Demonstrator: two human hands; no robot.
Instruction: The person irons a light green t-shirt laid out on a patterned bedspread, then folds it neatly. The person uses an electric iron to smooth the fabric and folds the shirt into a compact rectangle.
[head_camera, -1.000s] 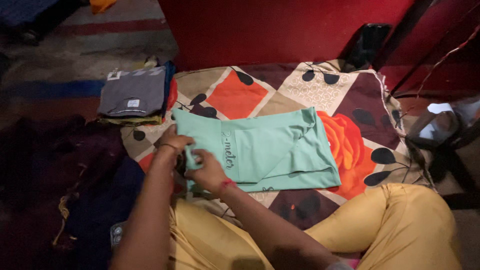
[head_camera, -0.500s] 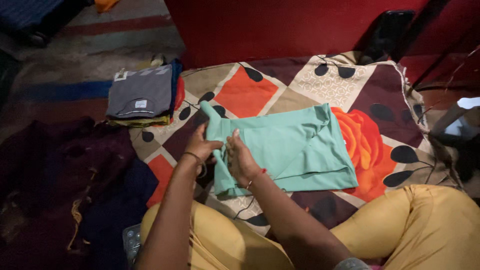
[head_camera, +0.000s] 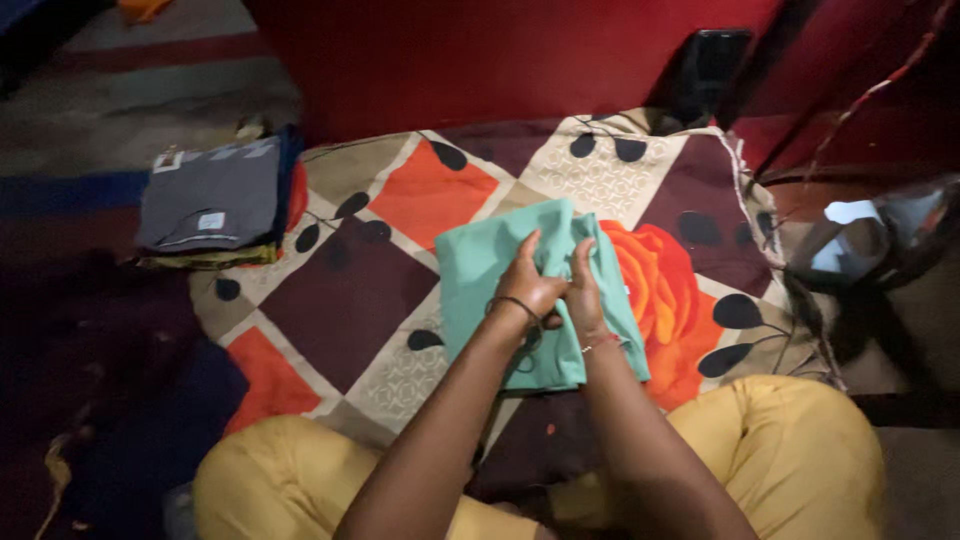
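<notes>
A mint green shirt (head_camera: 478, 268) lies folded in half on a patterned bedsheet (head_camera: 340, 300) in front of me. My left hand (head_camera: 530, 283) rests on the middle of the shirt with its fingers pinching the cloth. My right hand (head_camera: 585, 290) presses down beside it, thumb against the fabric. Both wrists wear thin bands. My legs in yellow trousers (head_camera: 800, 450) frame the sheet at the bottom.
A stack of folded clothes with a grey shirt (head_camera: 210, 200) on top sits at the sheet's far left. Dark clothes (head_camera: 90, 400) are heaped at the left. A black phone (head_camera: 708, 68) leans on the red wall behind. A dark metal stand (head_camera: 870, 250) is at the right.
The shirt's left part has been folded over to the right, making it half as wide. Both hands moved right with it and now sit at its middle.
</notes>
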